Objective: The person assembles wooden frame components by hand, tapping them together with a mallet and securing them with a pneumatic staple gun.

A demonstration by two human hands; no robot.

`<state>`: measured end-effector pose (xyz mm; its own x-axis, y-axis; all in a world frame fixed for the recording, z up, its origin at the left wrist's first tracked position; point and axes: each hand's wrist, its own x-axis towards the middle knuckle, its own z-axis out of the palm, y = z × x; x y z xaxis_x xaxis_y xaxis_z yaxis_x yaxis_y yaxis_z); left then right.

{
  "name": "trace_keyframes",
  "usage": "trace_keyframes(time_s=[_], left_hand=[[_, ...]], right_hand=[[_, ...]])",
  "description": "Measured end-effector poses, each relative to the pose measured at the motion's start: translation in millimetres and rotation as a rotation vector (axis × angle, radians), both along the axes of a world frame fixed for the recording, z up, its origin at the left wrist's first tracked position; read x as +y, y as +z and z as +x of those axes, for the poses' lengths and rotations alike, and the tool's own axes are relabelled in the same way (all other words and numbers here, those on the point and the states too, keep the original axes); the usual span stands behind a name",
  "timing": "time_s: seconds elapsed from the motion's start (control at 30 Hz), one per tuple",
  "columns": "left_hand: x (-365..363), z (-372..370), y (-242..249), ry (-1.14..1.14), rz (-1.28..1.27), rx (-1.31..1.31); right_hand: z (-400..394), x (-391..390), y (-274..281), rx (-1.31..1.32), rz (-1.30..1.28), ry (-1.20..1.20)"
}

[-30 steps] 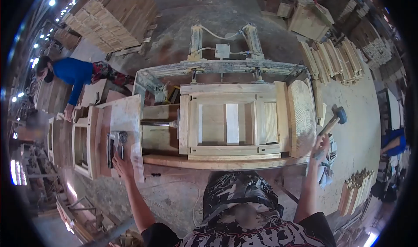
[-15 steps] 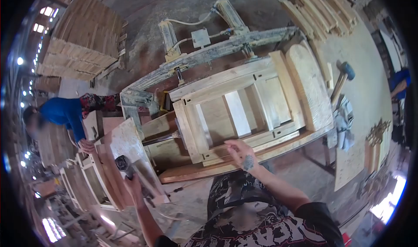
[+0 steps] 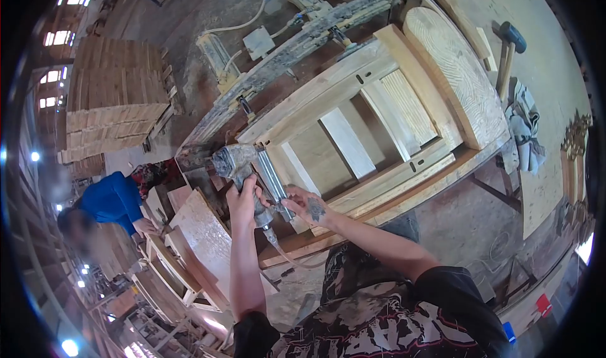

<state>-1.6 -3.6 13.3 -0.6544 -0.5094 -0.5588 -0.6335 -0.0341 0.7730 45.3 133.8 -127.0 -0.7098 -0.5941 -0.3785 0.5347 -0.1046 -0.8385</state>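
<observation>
My left hand grips the handle of a pneumatic nail gun, held over the left end of a pale wooden door frame clamped on the work bench. An air hose trails from the gun's base toward me. My right hand rests against the gun's magazine, fingers spread, with a tattoo on its back.
A mallet lies on the bench's right end next to a rag. A metal clamp press runs behind the frame. A person in a blue top bends over stacked frames at left. Plank piles stand beyond.
My left hand lifted the nail gun from the side stack up to the frame's left end. My right hand moved left from the frame's front rail onto the gun.
</observation>
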Motion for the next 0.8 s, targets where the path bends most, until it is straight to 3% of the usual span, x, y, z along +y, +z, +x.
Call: trace_keyframes(time_s=[0.2,0.4,0.53,0.63,0.8], left_hand=[[2,-9,-3,0.006,-0.003,-0.098],[1,-8,-6,0.031,0.000,-0.093],[3,-8,-7,0.039,-0.030,-0.117],[34,-8,20,0.051,-0.063,-0.018],[96,-40,31,-0.097,-0.014,0.040]], right_hand=[[-2,3,5,-0.078,-0.189,-0.104],[0,1,-5,0.045,0.000,-0.042],[1,4,-2,0.000,-0.094,-0.067],[-12,37,41,-0.085,-0.160,-0.063],[-24,76,31,0.041,-0.061,-0.237]])
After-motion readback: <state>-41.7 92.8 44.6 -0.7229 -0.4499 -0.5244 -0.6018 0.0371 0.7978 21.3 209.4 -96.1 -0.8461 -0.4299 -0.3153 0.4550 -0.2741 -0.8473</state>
